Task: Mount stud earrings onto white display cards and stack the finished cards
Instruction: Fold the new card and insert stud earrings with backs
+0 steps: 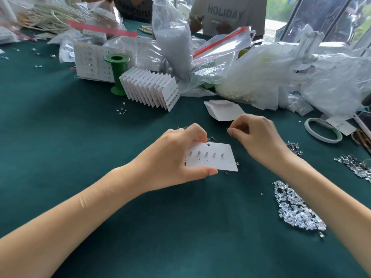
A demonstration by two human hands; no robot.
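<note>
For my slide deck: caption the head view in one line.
Left hand holds a white display card bearing five stud earrings while the right hand pinches something small.

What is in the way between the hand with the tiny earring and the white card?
Nothing visible. The right hand pinches something tiny just above the white card, which the left hand holds. Only open air lies between them, and the card's lower holes are bare.

The tablecloth (80, 137) is plain dark teal. The card (212, 157) is white, with a row of small silvery studs (206, 154). Far left, the spool (117, 75) is bright green. Clear bags (222, 47) carry red strips. Near right, loose studs (297, 209) glitter silver-white.
</note>
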